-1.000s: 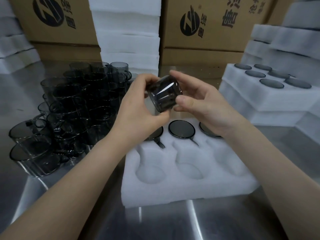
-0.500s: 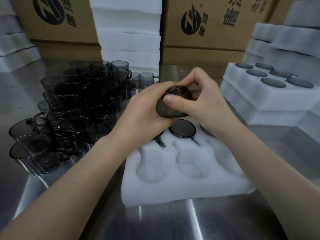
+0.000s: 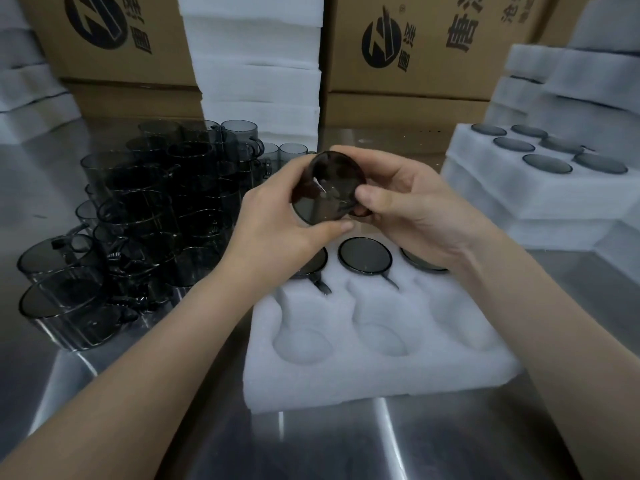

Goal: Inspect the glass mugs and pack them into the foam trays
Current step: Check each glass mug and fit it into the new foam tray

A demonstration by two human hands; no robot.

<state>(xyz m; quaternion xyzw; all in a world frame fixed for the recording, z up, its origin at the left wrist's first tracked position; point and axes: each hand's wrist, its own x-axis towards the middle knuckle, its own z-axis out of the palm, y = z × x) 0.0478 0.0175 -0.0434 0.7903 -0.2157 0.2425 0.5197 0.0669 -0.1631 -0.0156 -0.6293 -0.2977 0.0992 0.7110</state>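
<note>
1. Held item. We see one smoked-glass mug (image 3: 327, 188) gripped in both hands above the far row of the front foam tray (image 3: 381, 375), clear of the foam. The mug is tilted so that one round end faces the camera. We cannot tell whether that end is the mouth or the base.

2. Left hand (image 3: 277, 216). Its fingers are curled round the far side of the mug, and the thumb closes on the lower rim.

3. Right hand (image 3: 415, 209). Its fingers are curled over the top of the mug, and the thumb presses the near right side.

4. Front foam tray. It lies flat on the steel table (image 3: 346, 445). The far row holds three packed mugs; the middle one (image 3: 364, 254) is in full view, and the two outer ones are partly hidden by the hands. The near row has open cavities (image 3: 301, 344).

5. Supply. A dense cluster of loose mugs (image 3: 149, 209) stands on the table to the left of the tray, some stacked on others.

6. Filled tray (image 3: 519, 188). It sits to the right on further foam pieces, with six mugs in its cavities.

7. Background. Cardboard boxes (image 3: 415, 39) line the rear, and a stack of foam sheets (image 3: 256, 64) stands between them.
</note>
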